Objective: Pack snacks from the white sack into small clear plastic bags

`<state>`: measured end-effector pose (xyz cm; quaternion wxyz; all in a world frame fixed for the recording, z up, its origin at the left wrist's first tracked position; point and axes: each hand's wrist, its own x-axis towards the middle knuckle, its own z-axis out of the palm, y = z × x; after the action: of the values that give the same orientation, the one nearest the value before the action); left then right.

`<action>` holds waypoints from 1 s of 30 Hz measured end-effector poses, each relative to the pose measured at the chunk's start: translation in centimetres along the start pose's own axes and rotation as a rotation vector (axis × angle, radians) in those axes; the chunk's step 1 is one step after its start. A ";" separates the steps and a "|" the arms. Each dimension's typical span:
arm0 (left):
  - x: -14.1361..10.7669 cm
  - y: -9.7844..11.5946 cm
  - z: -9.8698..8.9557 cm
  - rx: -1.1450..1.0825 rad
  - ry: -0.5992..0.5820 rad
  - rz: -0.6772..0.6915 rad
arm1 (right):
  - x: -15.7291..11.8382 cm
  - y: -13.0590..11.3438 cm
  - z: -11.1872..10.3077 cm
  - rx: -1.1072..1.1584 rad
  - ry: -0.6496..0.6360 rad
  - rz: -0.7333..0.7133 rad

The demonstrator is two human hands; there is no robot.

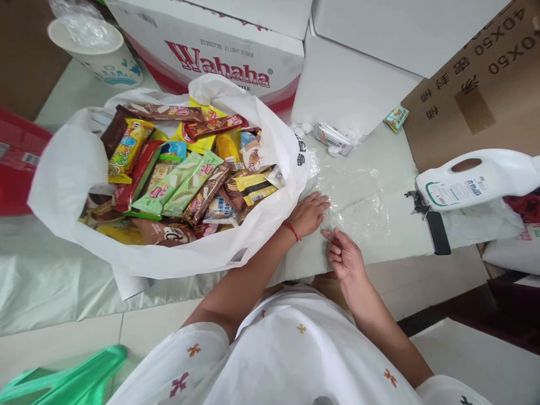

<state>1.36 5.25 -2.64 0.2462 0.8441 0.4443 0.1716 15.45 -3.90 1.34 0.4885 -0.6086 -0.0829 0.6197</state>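
Observation:
My left hand, with a red string at the wrist, rests palm down on the pale green cloth, its fingers spread at the left edge of a clear plastic bag. Just to its right, my right hand is raised palm up near the table's front edge, the index finger pointing out and the others curled; nothing shows in it. The clear bag lies flat and wrinkled beyond both hands. Left of my left forearm stands a large white plastic bag, open at the top and full of wrapped snacks.
A Wahaha carton and white boxes stand behind. At the left is a paper cup. Small packets lie near the boxes. On the right are a white bottle, keys, a phone and a brown carton.

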 end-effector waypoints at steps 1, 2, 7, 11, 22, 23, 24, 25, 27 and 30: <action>0.0 0.0 -0.1 -0.003 -0.002 -0.002 | -0.3 0.3 0.2 -0.015 -0.009 -0.010; 0.0 0.1 -0.1 -0.005 -0.004 -0.004 | -0.7 0.7 0.3 -0.049 -0.030 -0.026; -0.2 0.2 -0.3 -0.008 -0.008 -0.012 | -3.7 2.7 -1.7 -0.529 -0.089 -0.360; -0.4 0.3 -0.1 0.020 -0.025 -0.022 | -2.3 0.1 -5.2 -0.902 0.283 -0.969; -4.4 1.3 -0.2 0.130 -0.029 -0.050 | 8.2 -6.7 -13.6 -1.726 0.398 -0.952; -4.8 1.5 -0.1 0.129 -0.032 -0.055 | 7.7 -6.8 -13.2 -1.691 0.416 -1.013; -5.2 1.8 0.0 0.126 -0.034 -0.058 | 6.9 -6.7 -12.5 -1.653 0.393 -1.088; -5.5 2.1 0.0 0.123 -0.032 -0.060 | 6.0 -6.3 -11.4 -1.620 0.321 -1.164; -6.3 2.8 0.0 0.115 -0.011 -0.062 | 3.9 -4.6 -8.8 -1.598 0.045 -1.263; -7.0 4.2 -0.7 0.100 0.114 -0.118 | 1.2 -0.8 -5.7 -1.649 -0.330 -1.226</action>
<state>-0.01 -2.40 -0.16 0.1879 0.8165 0.5146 0.1820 20.85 -5.50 -0.31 0.1348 -0.5147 -0.8417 0.0918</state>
